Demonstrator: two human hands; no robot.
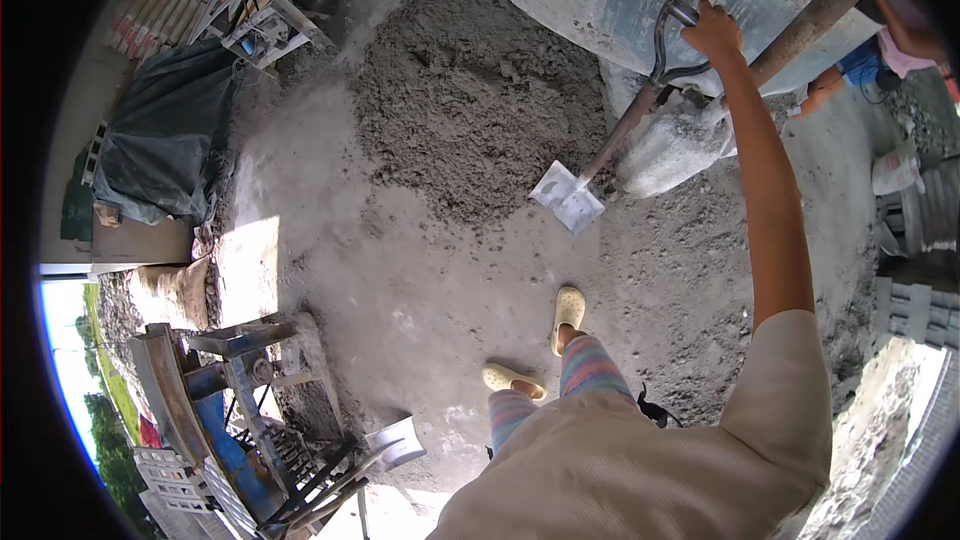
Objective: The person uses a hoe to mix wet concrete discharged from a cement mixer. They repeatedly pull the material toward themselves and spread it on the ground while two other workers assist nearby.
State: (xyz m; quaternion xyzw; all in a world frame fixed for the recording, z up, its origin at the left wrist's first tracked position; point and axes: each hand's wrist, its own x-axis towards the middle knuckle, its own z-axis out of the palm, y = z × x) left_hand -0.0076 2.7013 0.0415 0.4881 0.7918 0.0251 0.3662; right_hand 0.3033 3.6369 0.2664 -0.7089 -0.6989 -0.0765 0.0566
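At upper right, your right hand [712, 32] seemingly had its fingers wrapped round a brown-shafted, pale-bladed, loop-handled shovel [622, 134], slanting right of centre beside a grey, crumbly mound [480, 90]; your left hand's fingers I couldn't tell.

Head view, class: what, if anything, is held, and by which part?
The right hand holds a shovel by its D-shaped handle; the left hand is unseen.
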